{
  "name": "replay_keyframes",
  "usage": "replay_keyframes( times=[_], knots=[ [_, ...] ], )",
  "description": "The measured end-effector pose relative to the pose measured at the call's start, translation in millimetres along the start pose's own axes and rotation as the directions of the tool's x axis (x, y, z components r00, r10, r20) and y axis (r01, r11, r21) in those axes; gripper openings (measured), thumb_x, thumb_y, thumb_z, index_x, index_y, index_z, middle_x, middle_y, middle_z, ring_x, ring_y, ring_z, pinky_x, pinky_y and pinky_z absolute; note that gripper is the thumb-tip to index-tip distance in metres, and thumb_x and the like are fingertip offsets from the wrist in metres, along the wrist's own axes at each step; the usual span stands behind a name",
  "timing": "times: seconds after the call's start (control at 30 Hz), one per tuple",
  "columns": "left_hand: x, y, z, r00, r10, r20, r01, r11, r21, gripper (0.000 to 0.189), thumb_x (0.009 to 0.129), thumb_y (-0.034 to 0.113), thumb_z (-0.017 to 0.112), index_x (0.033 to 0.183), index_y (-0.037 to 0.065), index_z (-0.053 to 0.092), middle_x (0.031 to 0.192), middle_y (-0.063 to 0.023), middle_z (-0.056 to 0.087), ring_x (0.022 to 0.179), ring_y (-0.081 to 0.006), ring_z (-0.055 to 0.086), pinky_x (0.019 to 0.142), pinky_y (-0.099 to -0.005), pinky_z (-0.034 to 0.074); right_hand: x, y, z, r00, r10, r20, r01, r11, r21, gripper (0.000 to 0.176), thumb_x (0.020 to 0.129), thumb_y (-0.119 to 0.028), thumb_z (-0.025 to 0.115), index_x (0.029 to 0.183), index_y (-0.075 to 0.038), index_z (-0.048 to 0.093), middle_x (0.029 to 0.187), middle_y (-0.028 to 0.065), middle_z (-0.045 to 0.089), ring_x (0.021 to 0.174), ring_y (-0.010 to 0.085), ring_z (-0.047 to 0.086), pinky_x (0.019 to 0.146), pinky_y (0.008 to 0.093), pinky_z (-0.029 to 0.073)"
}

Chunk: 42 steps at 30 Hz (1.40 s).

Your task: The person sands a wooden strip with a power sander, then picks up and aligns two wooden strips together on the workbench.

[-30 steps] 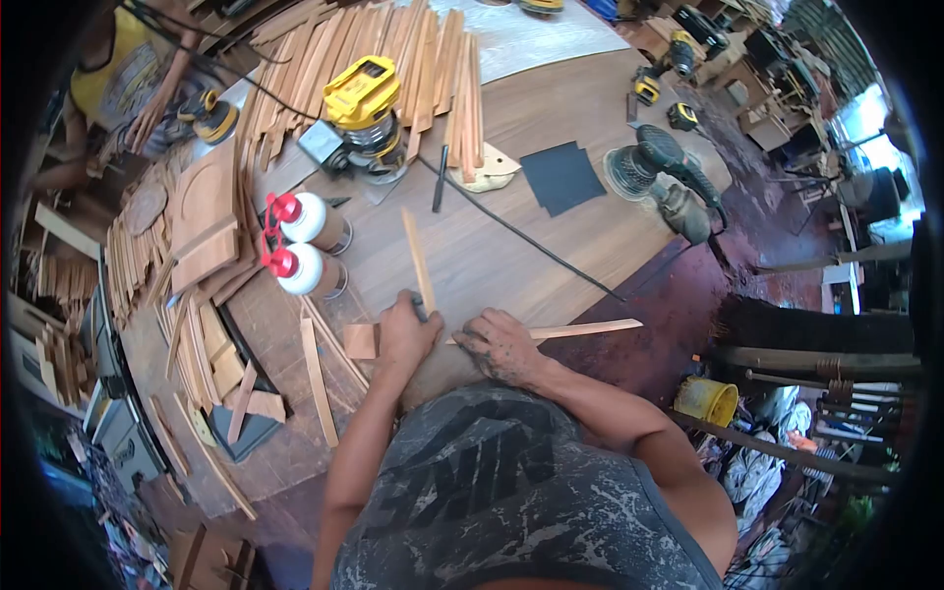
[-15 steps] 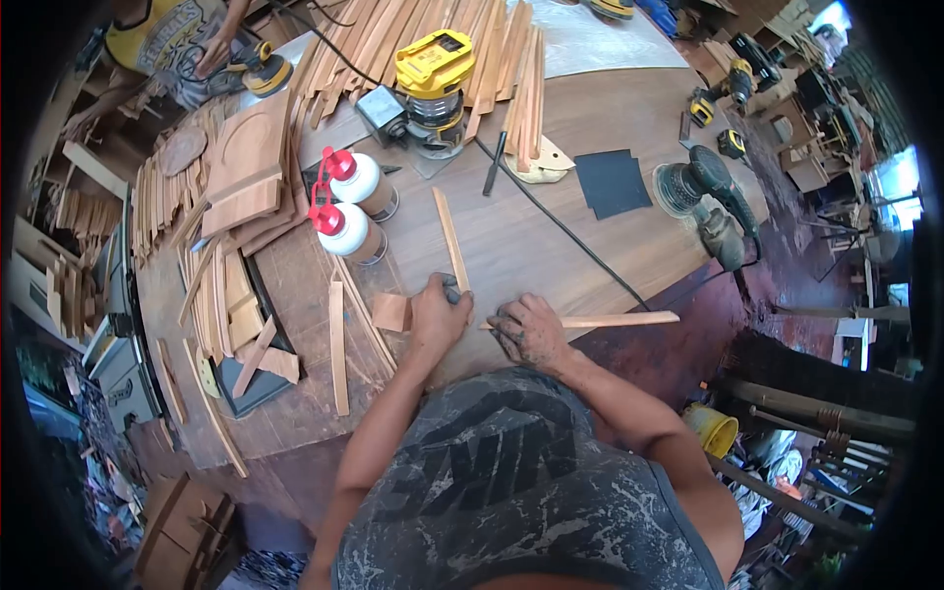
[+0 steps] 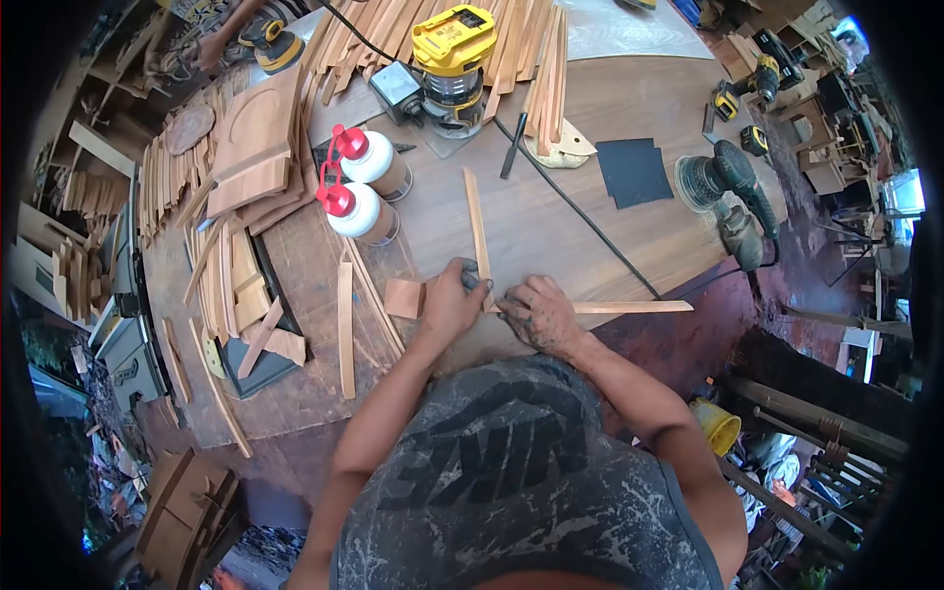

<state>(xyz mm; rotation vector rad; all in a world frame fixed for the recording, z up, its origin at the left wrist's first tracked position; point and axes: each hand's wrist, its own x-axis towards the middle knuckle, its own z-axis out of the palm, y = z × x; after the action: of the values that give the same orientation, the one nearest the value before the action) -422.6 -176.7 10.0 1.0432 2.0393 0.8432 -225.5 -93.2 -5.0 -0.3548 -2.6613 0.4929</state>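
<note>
- We find the left hand (image 3: 455,300) pinching the near end of a slim, pale wooden strip (image 3: 475,221) on the brown wooden tabletop (image 3: 433,221).
- The right hand (image 3: 541,317) presses closed fingers on a second wooden strip (image 3: 634,307), which overhangs the edge; a knock could skew it.
- Uneven pressure could part the ends.
- Two red-capped, white-and-brown bottles (image 3: 367,214) stand nearby; we cannot confirm contents.

Wooden strips (image 3: 629,307) partly hidden by the hands (image 3: 543,315), a co-worker (image 3: 221,41) cut off by the top edge
</note>
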Motion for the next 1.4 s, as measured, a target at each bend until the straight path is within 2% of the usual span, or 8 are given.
replay_keyframes(
  times=[0.3,0.6,0.8,1.0,1.13,1.2,1.3,1.4],
  knots=[
    [5,11,1,0.993,0.117,-0.003,-0.117,0.993,-0.013,0.031,0.088,0.020,0.078,0.106,-0.004,0.070,0.078,-0.0251,0.070,0.075,-0.0444,0.070,0.072,-0.0496,0.055,0,-3,3,0.999,0.033,-0.002,-0.033,0.992,0.120,0.023,0.081,-0.016,0.079,0.103,-0.010,0.075,0.101,0.0029,0.064,0.094,0.0251,0.058,0.082,0.0399,0.048],
    [-3,5,-3,0.980,0.199,0.002,-0.199,0.980,0.025,0.031,0.090,0.019,0.076,0.110,-0.005,0.070,0.084,-0.0272,0.071,0.079,-0.0451,0.070,0.076,-0.0494,0.056,5,-14,1,0.989,0.144,0.025,-0.146,0.983,0.112,0.032,0.079,-0.015,0.082,0.109,-0.007,0.075,0.101,0.0063,0.063,0.097,0.0283,0.059,0.086,0.0415,0.049],
    [-9,10,-15,0.987,0.025,0.157,-0.021,1.000,-0.023,0.034,0.090,0.017,0.076,0.117,-0.003,0.073,0.097,-0.0277,0.073,0.087,-0.0436,0.072,0.081,-0.0475,0.056,10,-11,-1,0.984,0.171,0.040,-0.175,0.975,0.139,0.034,0.077,-0.012,0.083,0.109,-0.004,0.075,0.101,0.0077,0.063,0.098,0.0297,0.059,0.087,0.0420,0.049],
    [-37,-5,-14,0.984,0.125,0.123,-0.133,0.990,0.057,0.040,0.089,0.020,0.078,0.124,0.000,0.072,0.103,-0.0252,0.074,0.092,-0.0391,0.074,0.083,-0.0453,0.058,8,-9,6,0.979,0.204,0.029,-0.206,0.963,0.171,0.031,0.077,-0.012,0.083,0.105,-0.003,0.075,0.101,0.0097,0.062,0.100,0.0318,0.059,0.090,0.0433,0.049],
    [-50,-1,-16,0.971,0.177,0.158,-0.198,0.972,0.129,0.039,0.089,0.015,0.075,0.123,-0.003,0.070,0.109,-0.0255,0.072,0.099,-0.0421,0.071,0.089,-0.0473,0.056,13,-2,1,0.982,0.174,0.072,-0.186,0.956,0.228,0.031,0.077,-0.011,0.082,0.104,-0.002,0.073,0.100,0.0111,0.062,0.100,0.0325,0.059,0.091,0.0437,0.049],
    [-49,-7,-12,0.964,0.191,0.183,-0.224,0.958,0.177,0.040,0.088,0.017,0.076,0.124,-0.001,0.069,0.111,-0.0237,0.071,0.103,-0.0413,0.069,0.090,-0.0477,0.056,13,3,1,0.985,0.140,0.096,-0.160,0.959,0.236,0.037,0.077,-0.011,0.082,0.110,-0.001,0.071,0.101,0.0125,0.063,0.101,0.0331,0.059,0.092,0.0436,0.050],
    [-49,2,-11,0.972,0.227,0.053,-0.233,0.932,0.279,0.039,0.086,0.017,0.079,0.121,0.002,0.071,0.113,-0.0211,0.071,0.101,-0.0413,0.070,0.085,-0.0480,0.058,13,7,-4,0.981,0.141,0.132,-0.170,0.953,0.251,0.050,0.076,-0.012,0.083,0.121,0.001,0.066,0.103,0.0148,0.064,0.102,0.0347,0.060,0.093,0.0439,0.051],
    [-43,5,-13,0.876,0.480,0.043,-0.472,0.837,0.278,0.035,0.087,0.014,0.077,0.119,0.001,0.070,0.116,-0.0181,0.070,0.104,-0.0395,0.069,0.085,-0.0467,0.058,17,7,-6,0.974,0.171,0.152,-0.209,0.934,0.289,0.063,0.076,-0.012,0.084,0.132,0.003,0.060,0.103,0.0168,0.064,0.101,0.0363,0.061,0.093,0.0442,0.051]
  ],
)
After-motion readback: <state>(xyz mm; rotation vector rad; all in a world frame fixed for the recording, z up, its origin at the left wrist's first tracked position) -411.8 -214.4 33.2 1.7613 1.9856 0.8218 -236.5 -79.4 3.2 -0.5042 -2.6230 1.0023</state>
